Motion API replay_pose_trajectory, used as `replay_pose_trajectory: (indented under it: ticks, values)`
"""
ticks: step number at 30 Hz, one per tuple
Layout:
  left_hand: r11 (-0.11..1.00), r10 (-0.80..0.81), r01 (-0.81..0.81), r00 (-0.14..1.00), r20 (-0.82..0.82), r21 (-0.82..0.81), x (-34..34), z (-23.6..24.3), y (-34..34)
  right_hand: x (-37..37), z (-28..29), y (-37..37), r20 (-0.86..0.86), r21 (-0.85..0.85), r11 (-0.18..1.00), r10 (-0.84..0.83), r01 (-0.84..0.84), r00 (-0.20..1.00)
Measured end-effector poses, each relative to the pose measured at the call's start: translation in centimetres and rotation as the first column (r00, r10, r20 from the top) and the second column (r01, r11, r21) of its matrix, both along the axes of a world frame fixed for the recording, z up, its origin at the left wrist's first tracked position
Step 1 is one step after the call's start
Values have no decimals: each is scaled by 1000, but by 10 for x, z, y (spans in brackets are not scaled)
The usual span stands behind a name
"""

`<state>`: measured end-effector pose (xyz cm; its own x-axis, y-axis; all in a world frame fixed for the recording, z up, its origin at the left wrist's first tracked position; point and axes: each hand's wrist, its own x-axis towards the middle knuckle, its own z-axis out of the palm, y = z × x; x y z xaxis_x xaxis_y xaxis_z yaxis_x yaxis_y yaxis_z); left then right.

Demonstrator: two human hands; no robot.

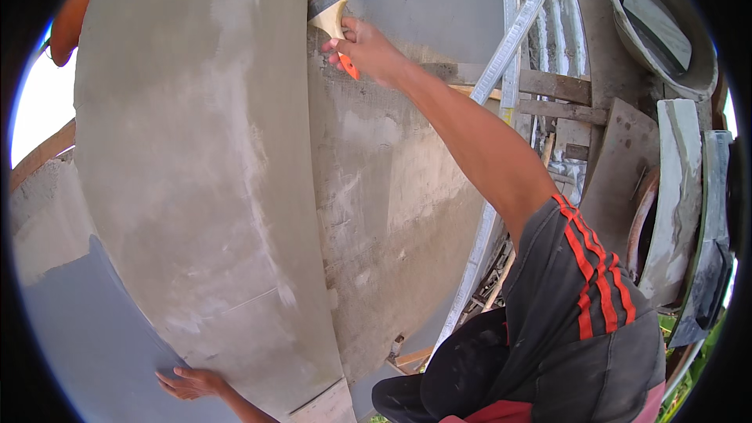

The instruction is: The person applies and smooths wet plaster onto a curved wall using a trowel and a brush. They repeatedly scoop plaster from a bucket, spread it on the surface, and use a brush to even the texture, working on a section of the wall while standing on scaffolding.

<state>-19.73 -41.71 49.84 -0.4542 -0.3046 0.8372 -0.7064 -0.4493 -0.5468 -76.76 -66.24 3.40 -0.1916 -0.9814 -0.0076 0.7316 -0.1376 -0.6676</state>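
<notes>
My right hand [370,51] is closed round the wooden handle of a wide paintbrush [326,5] with pale bristles, a dark band and an orange handle end. The bristles point up and away, beside the long vertical edge of a grey plastered column [188,149]. From this view I cannot tell whether they touch the surface. Low on the left, my left hand [192,383] rests with its fingers stretched out, where the column borders a smooth blue-grey wall patch [94,329]. Nothing shows in that hand.
Right of the column is a rough, patchy wall face [384,211]. A long metal straightedge [501,59] leans diagonally behind my right arm. At the far right stand a plaster-stained bucket [705,70], a board [623,164] and a whitish plank [675,204]. Wooden battens [556,86] cross behind the straightedge.
</notes>
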Motion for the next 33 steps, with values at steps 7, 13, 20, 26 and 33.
replay_pose_trajectory:
  ticks: [7, 13, 20, 26, 33]
  values:
    - [999, -29, 29, 1000, -2, 22, -4, -5, -3, 61, -8, 54, -54, -21, 999, 48, -49, 997]
    - [997, -70, 71, 997, -35, 41, -6, -5, -5, 149, -48, 156, -123, 27, 974, 226, -225, 966]
    - [998, -57, 58, 998, -29, 35, -11, -8, -6, 14, -37, 18, 5, 109, 974, -200, 199, 980]
    - [997, -54, 57, 996, -75, 46, -12, -8, -3, 15, -16, 6, -115, 2, 998, -63, 63, 991]
    - [997, -28, 35, 995, -99, 68, -20, -7, 2, 114, -17, 79, -75, 27, 998, 55, -53, 996]
